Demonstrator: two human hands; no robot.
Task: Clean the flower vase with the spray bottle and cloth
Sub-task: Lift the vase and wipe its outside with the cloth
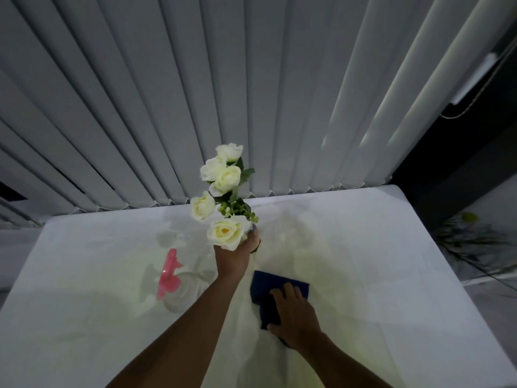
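Left hand [233, 254] reaching forward, fingers curled in a grip; right hand [293, 315] flat, palm down, fingers spread

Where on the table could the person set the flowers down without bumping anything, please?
The widest bare stretch of the white table lies to the right of the blue cloth, out to the table's right edge. Another runs along the left edge, left of the spray bottle. The middle is crowded: the left hand holding the flowers, and the right hand on the cloth.
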